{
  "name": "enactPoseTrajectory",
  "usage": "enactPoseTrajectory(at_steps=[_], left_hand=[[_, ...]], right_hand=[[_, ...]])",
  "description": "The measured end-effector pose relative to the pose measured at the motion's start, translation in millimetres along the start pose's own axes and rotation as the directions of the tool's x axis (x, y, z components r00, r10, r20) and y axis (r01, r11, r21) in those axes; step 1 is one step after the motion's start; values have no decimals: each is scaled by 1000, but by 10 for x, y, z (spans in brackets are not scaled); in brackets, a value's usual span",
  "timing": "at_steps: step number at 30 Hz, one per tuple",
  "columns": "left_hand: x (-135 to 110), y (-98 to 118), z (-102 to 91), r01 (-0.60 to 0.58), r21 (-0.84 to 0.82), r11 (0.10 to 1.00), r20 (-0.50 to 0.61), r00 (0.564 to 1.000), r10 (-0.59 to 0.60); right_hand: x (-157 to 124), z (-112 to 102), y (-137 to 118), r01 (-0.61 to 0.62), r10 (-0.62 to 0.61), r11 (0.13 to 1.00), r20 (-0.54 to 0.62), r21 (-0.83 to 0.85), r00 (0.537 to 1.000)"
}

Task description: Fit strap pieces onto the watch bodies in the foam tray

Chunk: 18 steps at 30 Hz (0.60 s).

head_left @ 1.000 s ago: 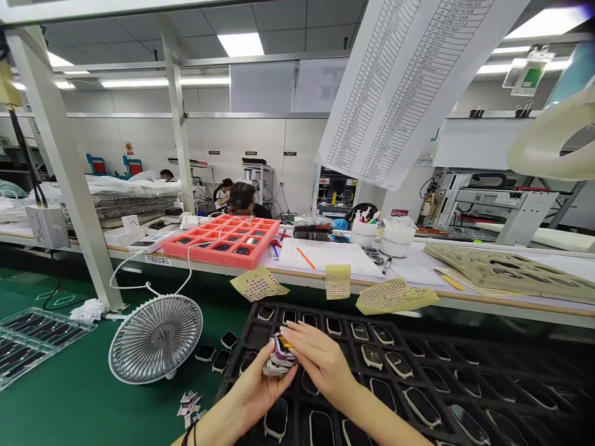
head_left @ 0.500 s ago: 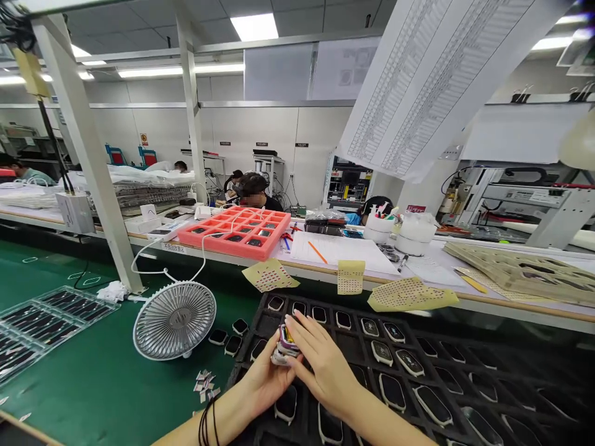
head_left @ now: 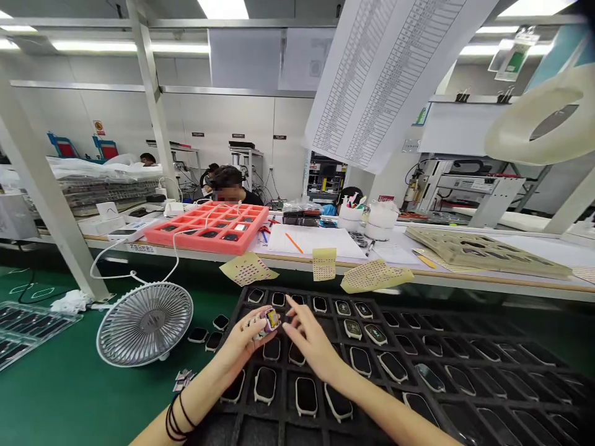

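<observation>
- Now, the left hand (head_left: pixel 239 347) is clenched around a small stack of watch cases (head_left: pixel 268 321), pinching it between thumb and fingertips. The top piece shows a purple rim and a yellow patch.
- That stack is held in the air just above the near-left pockets of the black tray (head_left: pixel 469 347), over its first rows.
- The right hand (head_left: pixel 312 345) hovers just beside the stack with its fingers spread, grasping nothing. Whether a fingertip touches the stack cannot be told.
- Dark bands circle the left wrist.
- The black tray holds rows of pale-rimmed cases with dark faces in its left and middle pockets. The pockets far to the right are too dark and blurred to read.
- A small white fan (head_left: pixel 144 322) stands on the green mat (head_left: pixel 69 396) left of the tray, with a few loose cases (head_left: pixel 204 334) lying between fan and tray.
- Behind the tray runs a bench edge, and three yellow dotted sheets (head_left: pixel 248 269) hang over it.
- On the bench lie a red tray (head_left: pixel 209 228), white paper with an orange pencil (head_left: pixel 294 241), and a stack of beige trays (head_left: pixel 483 251) — well apart from the hands.
- A printed list (head_left: pixel 385 74) hangs overhead, and a co-worker (head_left: pixel 230 184) sits behind the bench.
</observation>
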<state>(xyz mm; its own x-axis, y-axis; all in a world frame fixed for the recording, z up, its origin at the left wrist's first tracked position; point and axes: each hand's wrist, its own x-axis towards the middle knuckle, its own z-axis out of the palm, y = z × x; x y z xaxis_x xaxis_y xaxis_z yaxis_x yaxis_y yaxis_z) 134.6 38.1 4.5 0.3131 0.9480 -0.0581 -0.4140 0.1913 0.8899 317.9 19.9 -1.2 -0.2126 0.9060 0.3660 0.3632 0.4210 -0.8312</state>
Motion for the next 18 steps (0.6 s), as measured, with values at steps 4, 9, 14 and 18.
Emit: enactPoseTrajectory(at_steps=[4,9,14,18], left_hand=[[-24,97,27,-257,578,774,116,965,234],[-130,109,173,-327,905,272,261,932,252],[-251,127,280,-216,974,-72,224,966,128],[-304,153,237,-173,966,-190,198,973,120]], right_hand=[[29,57,135,-323,291,831,141,453,946],[7,171,65,-463,354,658,299,594,886],[43,273,-71,-506,340,723,394,471,854],[98,373,-150,-525,312,691,450,497,837]])
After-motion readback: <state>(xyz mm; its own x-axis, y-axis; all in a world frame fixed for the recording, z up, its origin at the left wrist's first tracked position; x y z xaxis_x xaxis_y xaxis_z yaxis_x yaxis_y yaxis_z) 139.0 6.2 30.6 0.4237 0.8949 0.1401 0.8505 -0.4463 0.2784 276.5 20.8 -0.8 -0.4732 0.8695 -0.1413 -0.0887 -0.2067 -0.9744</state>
